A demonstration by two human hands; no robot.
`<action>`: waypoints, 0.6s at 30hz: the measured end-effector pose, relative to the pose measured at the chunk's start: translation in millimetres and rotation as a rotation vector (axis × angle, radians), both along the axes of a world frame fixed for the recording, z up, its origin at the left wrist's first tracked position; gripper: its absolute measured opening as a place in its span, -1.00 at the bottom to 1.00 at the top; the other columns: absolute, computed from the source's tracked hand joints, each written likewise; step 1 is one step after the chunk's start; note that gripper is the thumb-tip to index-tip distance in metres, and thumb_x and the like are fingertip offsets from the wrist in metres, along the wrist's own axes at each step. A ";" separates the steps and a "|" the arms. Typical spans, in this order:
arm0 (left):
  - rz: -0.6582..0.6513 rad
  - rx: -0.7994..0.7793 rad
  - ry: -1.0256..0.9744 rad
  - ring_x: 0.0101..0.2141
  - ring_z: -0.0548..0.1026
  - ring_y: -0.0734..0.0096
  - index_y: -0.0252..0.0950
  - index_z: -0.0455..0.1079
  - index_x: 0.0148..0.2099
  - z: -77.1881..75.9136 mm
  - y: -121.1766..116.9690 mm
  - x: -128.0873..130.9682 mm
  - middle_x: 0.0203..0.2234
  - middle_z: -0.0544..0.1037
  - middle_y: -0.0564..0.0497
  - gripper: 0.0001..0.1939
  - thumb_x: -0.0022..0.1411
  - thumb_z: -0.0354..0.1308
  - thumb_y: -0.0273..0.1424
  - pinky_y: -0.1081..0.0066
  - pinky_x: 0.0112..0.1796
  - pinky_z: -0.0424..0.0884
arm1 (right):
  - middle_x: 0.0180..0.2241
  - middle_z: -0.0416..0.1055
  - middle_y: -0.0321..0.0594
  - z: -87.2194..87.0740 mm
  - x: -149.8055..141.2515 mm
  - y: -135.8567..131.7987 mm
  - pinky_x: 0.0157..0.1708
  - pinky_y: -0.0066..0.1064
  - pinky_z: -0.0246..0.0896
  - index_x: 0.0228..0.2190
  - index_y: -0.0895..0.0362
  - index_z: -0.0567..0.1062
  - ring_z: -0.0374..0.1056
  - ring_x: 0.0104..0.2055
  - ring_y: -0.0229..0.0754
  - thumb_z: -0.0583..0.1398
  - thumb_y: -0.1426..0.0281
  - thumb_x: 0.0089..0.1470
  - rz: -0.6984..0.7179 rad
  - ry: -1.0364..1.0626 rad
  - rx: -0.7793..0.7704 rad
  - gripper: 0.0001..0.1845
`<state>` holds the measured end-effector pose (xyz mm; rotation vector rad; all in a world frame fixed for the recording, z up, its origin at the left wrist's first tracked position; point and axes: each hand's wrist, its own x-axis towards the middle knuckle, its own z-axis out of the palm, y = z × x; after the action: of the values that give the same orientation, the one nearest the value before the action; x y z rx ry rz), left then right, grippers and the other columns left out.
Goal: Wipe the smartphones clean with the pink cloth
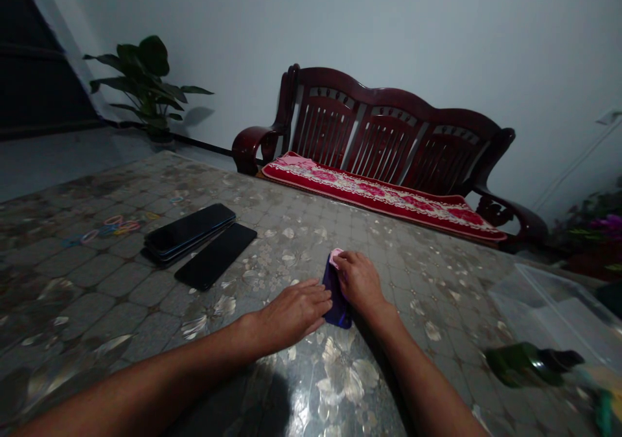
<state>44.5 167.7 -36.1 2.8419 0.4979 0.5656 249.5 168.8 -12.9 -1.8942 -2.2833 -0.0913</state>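
1. Left hand (291, 311), lower middle of frame, lies flat with fingers together, steadying a blue phone (335, 301).
2. Right hand (358, 280) presses a pink cloth (335, 256) onto the phone's top end.
3. Black phones (197, 239) lie left on the table (97, 294).

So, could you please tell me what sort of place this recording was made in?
Most likely a living room in a home. A carved wooden bench with a red floral cushion stands against the wall, a potted plant sits in the corner, and the table wears a flowered cover.
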 end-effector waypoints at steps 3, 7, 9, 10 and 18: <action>0.007 0.006 -0.004 0.03 0.55 0.19 -0.31 0.50 0.00 -3.1 0.1 -0.2 0.01 0.61 -0.14 -0.78 0.32 0.22 -0.43 0.16 0.22 0.31 | 0.03 0.51 -0.09 1.1 2.3 4.4 -0.03 -0.24 0.19 -0.01 0.07 0.58 0.35 -0.01 -0.01 0.05 0.46 0.30 -0.026 -0.012 -0.001 -0.63; 0.007 0.016 0.000 0.01 0.57 0.20 -0.30 0.51 -0.02 -2.9 0.8 0.5 -0.01 0.63 -0.11 -0.80 0.31 0.23 -0.42 0.18 0.21 0.33 | 0.01 0.51 -0.06 2.2 4.9 -5.0 -0.02 -0.25 0.19 -0.01 0.08 0.59 0.36 -0.01 -0.02 0.07 0.49 0.27 -0.023 -0.001 -0.011 -0.62; 0.000 0.023 0.006 -0.01 0.57 0.20 -0.30 0.52 -0.04 -1.6 1.2 1.3 -0.04 0.63 -0.11 -0.82 0.31 0.24 -0.43 0.18 0.19 0.34 | 0.00 0.52 -0.09 2.9 4.6 -12.4 0.00 -0.26 0.19 -0.04 0.08 0.60 0.36 -0.01 -0.03 0.10 0.50 0.23 0.019 0.017 -0.029 -0.63; -0.004 0.028 0.007 -0.02 0.58 0.21 -0.30 0.52 -0.05 -1.0 1.3 1.7 -0.05 0.64 -0.11 -0.83 0.31 0.23 -0.43 0.17 0.19 0.35 | 0.00 0.52 -0.10 3.4 3.9 -15.2 0.00 -0.27 0.19 -0.05 0.07 0.61 0.37 -0.01 -0.03 0.11 0.50 0.22 0.044 0.025 -0.040 -0.64; -0.013 0.047 -0.011 -0.07 0.59 0.23 -0.29 0.53 -0.08 -2.7 0.9 2.0 -0.09 0.65 -0.10 -0.86 0.37 0.16 -0.44 0.16 0.14 0.39 | -0.01 0.53 -0.09 7.7 3.4 0.9 -0.02 -0.28 0.17 -0.04 0.03 0.61 0.37 0.00 -0.04 0.06 0.42 0.31 -0.012 0.010 -0.053 -0.64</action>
<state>46.5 168.6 -38.8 2.8823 0.4696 0.5972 252.9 169.7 -5.1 -1.9299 -2.2903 -0.0227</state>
